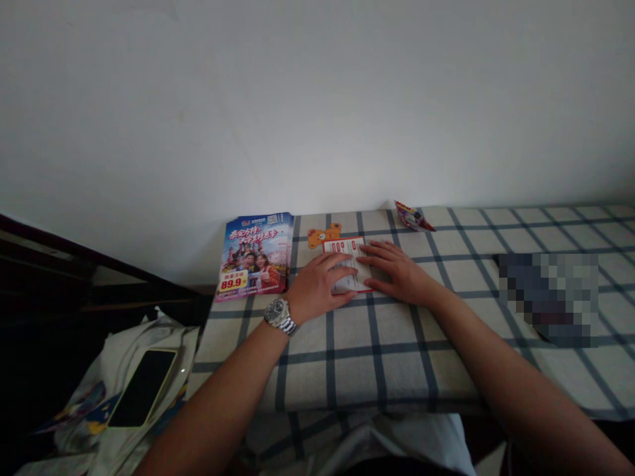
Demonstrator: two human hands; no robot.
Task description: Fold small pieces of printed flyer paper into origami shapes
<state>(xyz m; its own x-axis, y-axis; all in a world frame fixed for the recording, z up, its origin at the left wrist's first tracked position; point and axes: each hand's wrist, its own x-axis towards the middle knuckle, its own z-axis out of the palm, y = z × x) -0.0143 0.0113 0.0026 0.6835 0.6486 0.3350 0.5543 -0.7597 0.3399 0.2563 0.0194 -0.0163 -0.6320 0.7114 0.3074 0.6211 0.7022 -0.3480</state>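
Note:
My left hand [317,284], with a metal wristwatch [278,313] on its wrist, lies flat on a white paper with red print [347,254] on the checked tablecloth [377,344]. My right hand [397,271] rests flat on the same paper from the right, fingers stretched out. Both hands press the paper down; most of it is hidden under them. An orange bear-shaped cutout [323,235] lies just beyond the paper's upper left corner.
A stack of colourful flyers [254,254] lies at the table's left edge. A small folded red paper shape [413,217] sits near the wall. A phone [143,387] rests on a white bag at lower left. A blurred patch [548,297] lies right.

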